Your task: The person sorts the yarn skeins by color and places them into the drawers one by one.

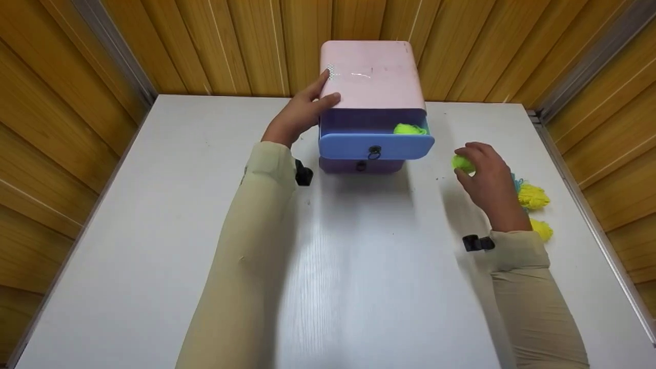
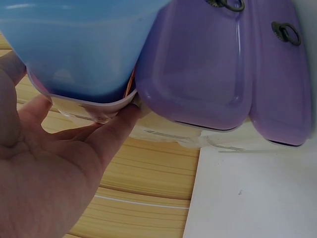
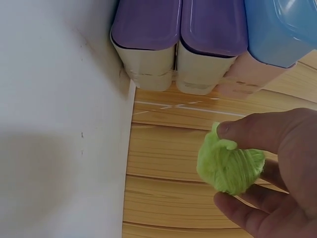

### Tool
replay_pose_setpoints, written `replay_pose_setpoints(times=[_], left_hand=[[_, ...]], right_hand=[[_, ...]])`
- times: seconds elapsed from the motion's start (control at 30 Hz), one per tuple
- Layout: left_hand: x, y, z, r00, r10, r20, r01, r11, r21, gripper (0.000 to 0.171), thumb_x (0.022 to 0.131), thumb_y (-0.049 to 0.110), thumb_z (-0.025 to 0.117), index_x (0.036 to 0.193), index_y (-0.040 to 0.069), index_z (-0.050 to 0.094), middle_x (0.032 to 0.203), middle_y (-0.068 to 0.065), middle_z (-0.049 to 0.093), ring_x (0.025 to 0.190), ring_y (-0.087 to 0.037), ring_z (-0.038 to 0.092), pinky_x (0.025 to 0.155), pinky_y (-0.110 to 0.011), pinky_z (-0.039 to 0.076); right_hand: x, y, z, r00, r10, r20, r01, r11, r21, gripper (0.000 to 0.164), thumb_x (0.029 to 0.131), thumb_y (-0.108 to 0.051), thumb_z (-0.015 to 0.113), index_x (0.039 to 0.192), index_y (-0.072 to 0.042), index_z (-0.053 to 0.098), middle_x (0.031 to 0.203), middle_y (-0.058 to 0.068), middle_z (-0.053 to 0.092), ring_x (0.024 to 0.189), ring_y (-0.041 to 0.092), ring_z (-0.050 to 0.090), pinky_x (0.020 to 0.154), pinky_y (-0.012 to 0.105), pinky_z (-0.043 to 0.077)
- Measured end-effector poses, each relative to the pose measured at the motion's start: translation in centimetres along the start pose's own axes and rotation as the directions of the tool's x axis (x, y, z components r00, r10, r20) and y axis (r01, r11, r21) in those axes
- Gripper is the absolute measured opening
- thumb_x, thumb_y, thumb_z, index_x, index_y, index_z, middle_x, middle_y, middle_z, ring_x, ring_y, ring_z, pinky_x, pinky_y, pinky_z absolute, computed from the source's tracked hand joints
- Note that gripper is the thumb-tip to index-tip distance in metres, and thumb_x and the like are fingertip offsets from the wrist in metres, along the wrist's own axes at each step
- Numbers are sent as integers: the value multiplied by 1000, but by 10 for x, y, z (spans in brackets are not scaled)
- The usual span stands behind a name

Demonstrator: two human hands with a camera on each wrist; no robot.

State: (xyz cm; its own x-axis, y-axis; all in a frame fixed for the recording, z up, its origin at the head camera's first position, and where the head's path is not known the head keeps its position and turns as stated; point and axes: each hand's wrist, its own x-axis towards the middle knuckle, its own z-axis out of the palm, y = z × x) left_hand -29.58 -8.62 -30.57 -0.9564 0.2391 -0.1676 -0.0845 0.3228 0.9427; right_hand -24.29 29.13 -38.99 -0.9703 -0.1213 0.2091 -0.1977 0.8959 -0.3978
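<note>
A small drawer cabinet (image 1: 372,77) with a pink top section stands at the back of the white table. Its blue top drawer (image 1: 376,147) is pulled out, with a bright green ball of yarn (image 1: 409,129) inside. My left hand (image 1: 301,111) rests against the cabinet's left side, thumb on the top edge; in the left wrist view its fingers (image 2: 116,130) lie extended along the pink side. Right of the cabinet, my right hand (image 1: 487,177) pinches another green yarn ball (image 3: 230,163) between thumb and fingers, above the table.
Beside my right forearm lie yellow yarn balls (image 1: 534,197) and some blue yarn (image 1: 517,180), partly hidden by the hand and sleeve. Purple drawers (image 2: 198,69) with ring pulls sit closed below the blue one. Wood-patterned walls (image 1: 246,46) border the table.
</note>
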Motion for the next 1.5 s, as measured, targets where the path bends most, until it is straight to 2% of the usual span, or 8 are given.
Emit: replay_pose_setpoints(times=[0.17,0.57,0.77,1.13,1.3,1.5], left_hand=[[1,-1,0,1000,2,-1,-2,1000,-4,74,94,46,58,153,44,13,162,4,19,147,-18,27,119,-42,25],[10,-7,0,1000,-5,-7,6,1000,18,74,93,49,57,152,47,11,163,8,16,150,-18,19,120,-46,22],[6,-4,0,1000,12,0,-12,1000,2,75,95,45,56,153,43,11,162,3,19,147,-17,28,119,-40,26],[3,-2,1,1000,12,-5,-12,999,30,74,95,46,55,154,43,10,163,5,17,150,-18,18,120,-44,22],[8,-5,1,1000,12,-8,-12,999,30,74,95,46,55,154,43,10,163,5,17,150,-17,16,121,-45,20],[22,-17,-1,1000,8,-16,-7,1000,31,75,93,51,56,152,48,10,163,8,17,150,-17,18,120,-46,21]], right_hand=[[0,-4,-1,999,-26,-45,26,1000,11,39,89,-7,67,128,-8,60,141,17,47,129,40,45,107,57,37],[1,-15,-8,990,-63,-124,71,996,58,39,89,-8,67,127,-8,61,141,16,49,129,38,48,106,53,41],[1,-21,-11,984,-79,-159,91,993,71,38,88,-7,69,125,-7,62,139,16,50,128,38,49,105,52,42],[2,-26,-12,971,-95,-217,113,991,72,38,89,-9,68,126,-9,61,140,14,50,130,33,49,108,48,41],[2,-29,-13,962,-97,-254,122,989,87,38,89,-10,68,126,-10,62,140,13,50,131,32,49,109,47,41],[1,-34,-15,948,-103,-301,142,984,110,38,89,-10,69,126,-11,62,140,11,51,131,29,49,109,45,41]])
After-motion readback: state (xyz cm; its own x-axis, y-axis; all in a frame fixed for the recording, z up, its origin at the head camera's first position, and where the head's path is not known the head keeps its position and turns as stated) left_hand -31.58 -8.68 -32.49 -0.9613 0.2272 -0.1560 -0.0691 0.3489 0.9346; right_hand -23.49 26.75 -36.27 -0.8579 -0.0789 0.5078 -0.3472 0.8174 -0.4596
